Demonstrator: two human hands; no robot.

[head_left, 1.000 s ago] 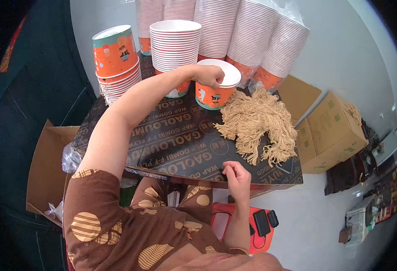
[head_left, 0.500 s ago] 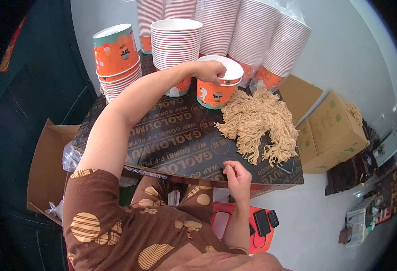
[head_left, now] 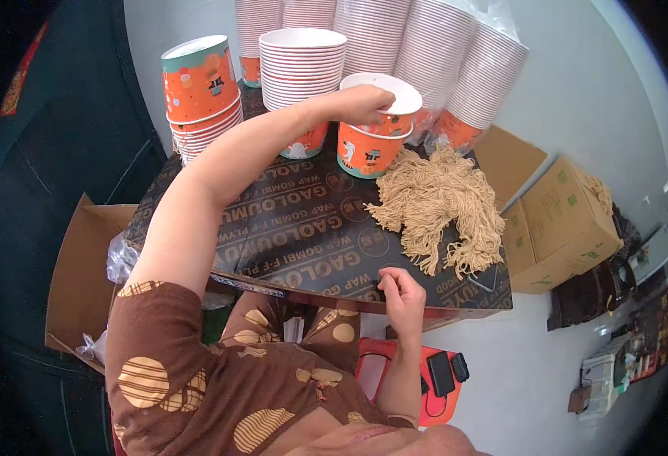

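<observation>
Rim of upper tub [head_left: 399,122] is giving your left hand [head_left: 366,106] its hold; you're gripping near edge, likely because lip is offering best purchase. Upper tub is sitting tilted, partly inside lower tub [head_left: 364,157], which is standing on table [head_left: 273,228] beside yarn bundle [head_left: 444,201]. Right hand [head_left: 404,300] is curling closed at near table edge, nothing visible in it. Tall tub stack [head_left: 302,68] is standing nested alongside, presumably saving space.

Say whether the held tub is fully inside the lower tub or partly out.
Partly out: the held tub shows its orange side above the rim of the lower tub.
</observation>
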